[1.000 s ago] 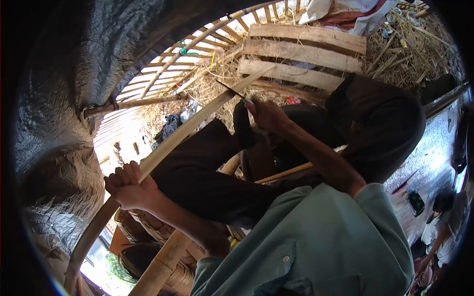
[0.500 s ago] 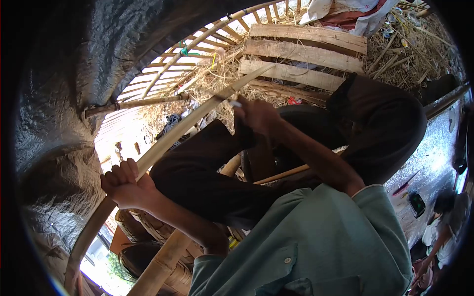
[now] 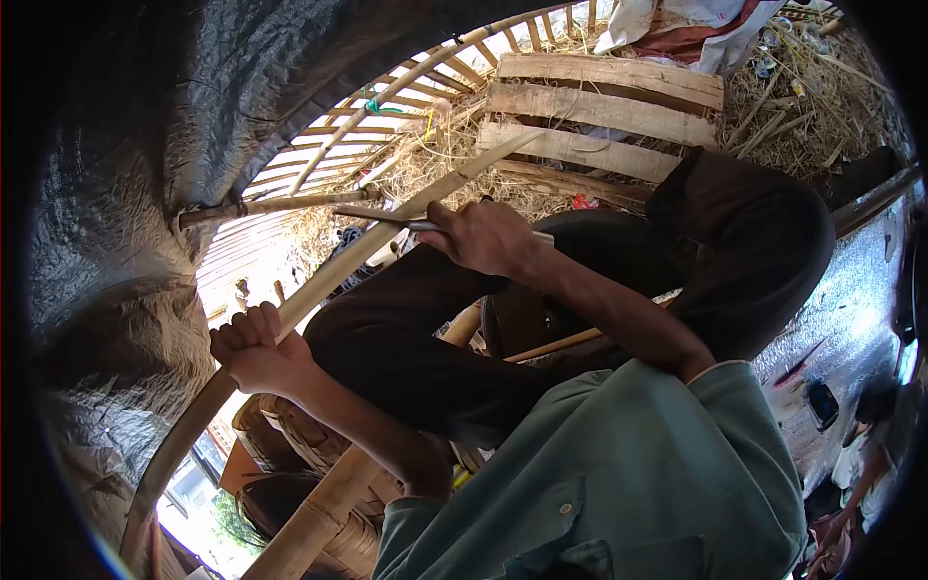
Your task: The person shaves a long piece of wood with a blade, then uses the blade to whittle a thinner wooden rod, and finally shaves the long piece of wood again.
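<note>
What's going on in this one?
A person is working a long, curved bamboo strip with a knife. The left hand is clenched around the strip lower down. The right hand grips the knife handle, with the blade laid against the strip further up. A slatted wooden pallet and loose straw lie beyond.

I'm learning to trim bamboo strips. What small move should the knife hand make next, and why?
Probably a short shaving stroke with the knife along the bamboo strip, away from the left hand. The right hand holds the blade across the strip's edge, while the left hand grips the strip lower down, clear of the blade.
</note>
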`<state>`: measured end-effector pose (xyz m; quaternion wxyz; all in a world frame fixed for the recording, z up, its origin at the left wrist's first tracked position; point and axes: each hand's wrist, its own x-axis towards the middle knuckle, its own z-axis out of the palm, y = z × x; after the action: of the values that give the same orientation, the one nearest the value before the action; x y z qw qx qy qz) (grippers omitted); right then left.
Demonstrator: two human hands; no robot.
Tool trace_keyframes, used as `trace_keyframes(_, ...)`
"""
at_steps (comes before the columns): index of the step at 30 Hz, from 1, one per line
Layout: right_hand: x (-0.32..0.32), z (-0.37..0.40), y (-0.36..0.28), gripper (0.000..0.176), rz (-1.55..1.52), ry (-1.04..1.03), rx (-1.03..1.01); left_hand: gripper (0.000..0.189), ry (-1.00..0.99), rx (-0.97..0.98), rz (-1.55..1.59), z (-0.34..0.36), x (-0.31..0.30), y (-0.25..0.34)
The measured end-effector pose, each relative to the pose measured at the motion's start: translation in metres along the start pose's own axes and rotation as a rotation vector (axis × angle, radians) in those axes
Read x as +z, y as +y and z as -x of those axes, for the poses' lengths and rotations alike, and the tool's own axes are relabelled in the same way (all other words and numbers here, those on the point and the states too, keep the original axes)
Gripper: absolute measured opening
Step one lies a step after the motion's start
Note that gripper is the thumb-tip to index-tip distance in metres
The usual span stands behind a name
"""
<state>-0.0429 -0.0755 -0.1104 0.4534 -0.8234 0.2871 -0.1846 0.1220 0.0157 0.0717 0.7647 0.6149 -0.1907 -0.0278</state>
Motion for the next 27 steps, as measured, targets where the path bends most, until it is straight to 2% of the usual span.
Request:
trace_keyframes(2, 0.012, 0.002, 0.033, 0.034, -0.036, 0.042, 0.075, 0.038, 0.015, -0.019, -0.011, 0.001, 0.001, 0.001)
trace_keyframes(5, 0.049, 0.037, 0.087, 0.034, -0.013, 0.055, 0.215, 0.036, 0.395, -0.053, -0.031, 0.007, 0.01, -0.001)
trace_keyframes(6, 0.045, 0.024, 0.105, 0.034, 0.035, 0.086, 0.236, 0.035, 0.152, -0.085, 0.026, 0.012, 0.001, 0.003)
trace_keyframes(8, 0.043, 0.024, 0.091, 0.035, 0.021, 0.041, 0.276, 0.036, 0.086, -0.059, -0.062, -0.008, -0.028, -0.006)
trace_keyframes(9, 0.034, 0.019, 0.091, 0.036, 0.036, 0.04, 0.285, 0.037, 0.049, -0.042, -0.074, -0.01, -0.019, -0.008)
trace_keyframes(10, 0.033, 0.02, 0.088, 0.038, 0.091, 0.064, 0.241, 0.038, 0.04, -0.04, 0.03, -0.004, -0.009, -0.004)
trace_keyframes(13, 0.021, 0.018, 0.059, 0.04, -0.01, 0.004, 0.271, 0.039, 0.075, -0.011, 0.054, 0.004, 0.001, 0.0)
trace_keyframes(14, 0.014, 0.017, 0.044, 0.039, 0.03, -0.043, 0.214, 0.04, 0.065, -0.021, 0.083, 0.007, 0.003, 0.001)
trace_keyframes(17, 0.001, 0.008, 0.004, 0.038, 0.057, 0.008, 0.081, 0.041, 0.06, -0.03, 0.051, 0.007, 0.006, 0.002)
trace_keyframes(20, -0.013, 0.001, -0.005, 0.038, -0.004, -0.043, 0.032, 0.04, 0.031, -0.026, 0.029, 0.009, 0.013, 0.005)
trace_keyframes(23, 0.022, 0.016, 0.062, 0.038, -0.022, 0.017, 0.219, 0.041, 0.007, -0.03, 0.004, 0.006, -0.008, -0.002)
trace_keyframes(24, 0.044, 0.034, 0.075, 0.037, -0.016, -0.006, 0.237, 0.041, 0.001, -0.068, 0.024, 0.0, -0.03, -0.006)
trace_keyframes(26, 0.052, 0.022, 0.118, 0.036, 0.062, 0.029, 0.224, 0.04, 0.091, -0.032, -0.011, 0.004, -0.011, -0.009)
trace_keyframes(27, 0.044, 0.021, 0.115, 0.036, 0.069, 0.015, 0.242, 0.04, 0.13, -0.037, -0.031, 0.003, -0.013, -0.007)
